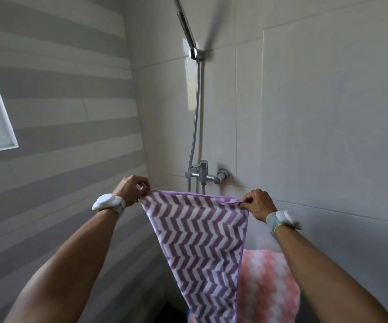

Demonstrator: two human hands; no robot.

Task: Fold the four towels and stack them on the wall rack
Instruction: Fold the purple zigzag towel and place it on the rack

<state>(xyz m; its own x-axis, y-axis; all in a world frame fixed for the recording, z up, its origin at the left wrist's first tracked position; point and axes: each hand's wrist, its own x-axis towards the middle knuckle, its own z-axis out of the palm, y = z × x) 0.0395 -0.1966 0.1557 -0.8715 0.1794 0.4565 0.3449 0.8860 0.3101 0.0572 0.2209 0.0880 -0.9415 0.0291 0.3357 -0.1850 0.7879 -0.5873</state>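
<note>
The left hand point(130, 190), at ten o'clock, and the right hand point(258, 205), at two, each pinch a top corner of the purple-and-white zigzag fleece towel point(200, 241) — it hangs free between them. Behind, at five o'clock, shows a pink-and-white towel point(267, 287). Should one pinch slip, that corner would likely drop and skew the fold.

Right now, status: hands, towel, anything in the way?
Left hand pinches one top corner of the purple chevron towel, right hand the other. Towel hangs taut between them. Pink towel behind, lower right; wall rack not in view.
</note>
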